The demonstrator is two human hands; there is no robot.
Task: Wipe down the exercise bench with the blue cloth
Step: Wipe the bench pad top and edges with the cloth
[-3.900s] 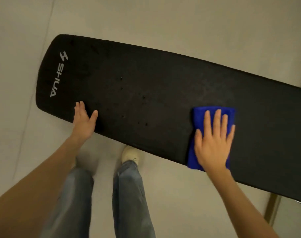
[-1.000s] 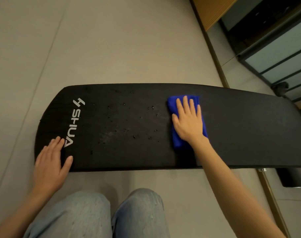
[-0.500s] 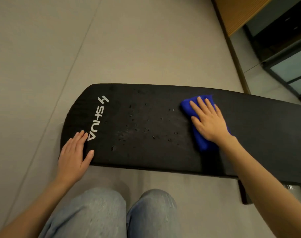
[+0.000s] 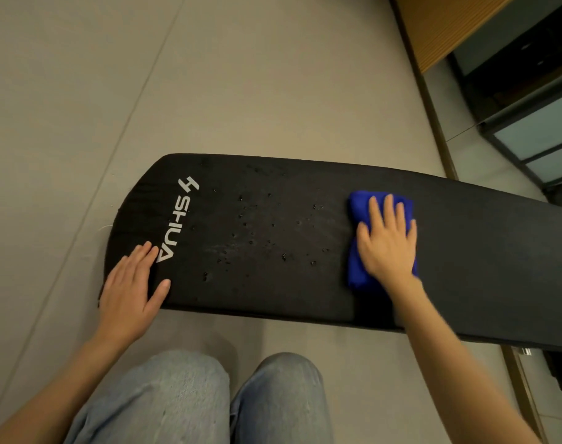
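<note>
Fingers (image 4: 385, 213) flat: 2 hands, 1 cloth (image 4: 356, 203), 1 bench (image 4: 305, 283).

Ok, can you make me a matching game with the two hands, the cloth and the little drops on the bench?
Things:
1 left hand
2 right hand
3 blue cloth
4 water drops

Places:
A under the right hand
B beside the SHUA logo
C flat on the cloth
D middle of the exercise bench

Pairs: 1-B, 2-C, 3-A, 4-D

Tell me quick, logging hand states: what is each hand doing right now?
Left hand: open, flat on the bench, holding nothing.
Right hand: open, pressed flat on the cloth, not gripping it.
</note>
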